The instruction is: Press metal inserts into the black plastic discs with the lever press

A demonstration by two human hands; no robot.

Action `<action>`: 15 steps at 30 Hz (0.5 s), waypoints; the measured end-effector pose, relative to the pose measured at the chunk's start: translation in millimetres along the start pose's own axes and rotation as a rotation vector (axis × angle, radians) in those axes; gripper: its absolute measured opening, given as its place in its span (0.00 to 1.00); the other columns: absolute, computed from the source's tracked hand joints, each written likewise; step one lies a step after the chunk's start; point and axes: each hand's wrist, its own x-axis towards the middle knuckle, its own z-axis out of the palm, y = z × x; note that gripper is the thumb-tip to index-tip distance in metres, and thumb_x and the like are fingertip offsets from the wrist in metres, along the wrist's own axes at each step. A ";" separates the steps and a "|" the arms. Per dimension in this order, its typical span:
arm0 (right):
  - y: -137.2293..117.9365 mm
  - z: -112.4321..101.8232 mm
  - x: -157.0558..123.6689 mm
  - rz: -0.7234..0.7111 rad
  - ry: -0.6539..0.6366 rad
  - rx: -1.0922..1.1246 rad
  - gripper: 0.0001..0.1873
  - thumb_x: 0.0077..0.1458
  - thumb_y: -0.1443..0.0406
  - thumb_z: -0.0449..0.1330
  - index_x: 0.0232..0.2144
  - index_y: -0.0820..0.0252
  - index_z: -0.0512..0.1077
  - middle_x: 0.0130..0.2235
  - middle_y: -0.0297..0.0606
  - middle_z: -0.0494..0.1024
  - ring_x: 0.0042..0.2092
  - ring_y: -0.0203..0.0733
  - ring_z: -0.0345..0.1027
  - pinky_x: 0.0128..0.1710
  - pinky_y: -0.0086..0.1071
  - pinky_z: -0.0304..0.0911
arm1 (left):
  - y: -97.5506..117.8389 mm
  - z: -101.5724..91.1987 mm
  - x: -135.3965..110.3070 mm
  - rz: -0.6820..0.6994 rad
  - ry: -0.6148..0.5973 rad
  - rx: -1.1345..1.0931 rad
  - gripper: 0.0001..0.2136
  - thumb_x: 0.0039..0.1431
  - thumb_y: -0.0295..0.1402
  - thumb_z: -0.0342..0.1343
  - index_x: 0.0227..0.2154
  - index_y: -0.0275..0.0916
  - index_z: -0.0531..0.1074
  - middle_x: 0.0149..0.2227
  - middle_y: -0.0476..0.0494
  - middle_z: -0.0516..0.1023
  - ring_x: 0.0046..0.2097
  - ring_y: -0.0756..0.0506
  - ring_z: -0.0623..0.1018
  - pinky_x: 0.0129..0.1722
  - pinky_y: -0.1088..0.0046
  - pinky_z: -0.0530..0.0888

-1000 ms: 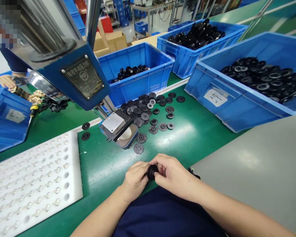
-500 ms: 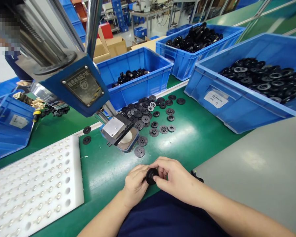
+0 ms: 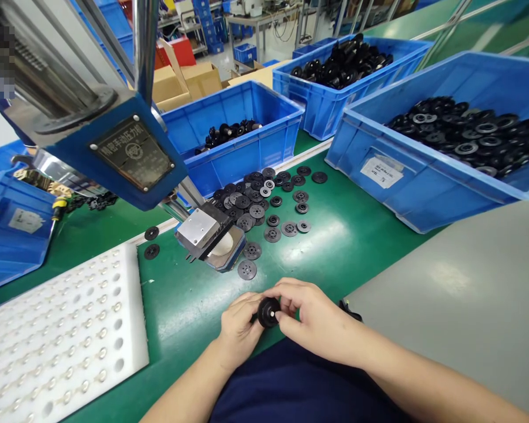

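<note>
Close to my body, a round black stepped part (image 3: 268, 311) with a small pale tip at its centre is held between both hands. My left hand (image 3: 241, 322) grips it from the left, fingers closed behind it. My right hand (image 3: 300, 310) pinches its right side with thumb and curled fingers. Beyond the hands, a loose heap of black discs (image 3: 247, 202) lies on the green table (image 3: 194, 317). The hand press (image 3: 134, 154) stands to the left of them, its metal block (image 3: 198, 228) above a base with a white round piece (image 3: 223, 244).
A white foam tray (image 3: 70, 329) with rows of holes and small pale pieces lies at left. Blue bins stand around: one with discs (image 3: 379, 197), two with black parts (image 3: 242, 158) (image 3: 286, 94), another at far left (image 3: 13, 252). A grey surface (image 3: 458, 294) borders the right.
The black part has turned slightly in my hands, so its pale centre tip now shows. The whole view has shifted a little; both hands keep their hold.
</note>
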 end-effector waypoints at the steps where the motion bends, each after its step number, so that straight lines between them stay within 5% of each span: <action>1: 0.8 0.5 0.0 0.005 0.000 -0.003 0.16 0.50 0.75 0.55 0.39 0.61 0.77 0.33 0.34 0.72 0.30 0.30 0.65 0.31 0.25 0.61 | 0.1 -0.1 0.2 0.002 0.004 -0.001 0.03 0.63 0.26 0.56 0.38 0.38 0.73 0.30 0.43 0.81 0.33 0.47 0.81 0.34 0.70 0.80; 15: -7.5 2.8 7.2 0.053 0.027 -0.042 0.09 0.49 0.73 0.56 0.32 0.61 0.74 0.25 0.30 0.68 0.27 0.31 0.61 0.29 0.25 0.60 | 6.3 2.5 9.3 0.049 0.047 0.023 0.07 0.66 0.26 0.50 0.39 0.38 0.73 0.29 0.44 0.81 0.30 0.48 0.80 0.32 0.72 0.79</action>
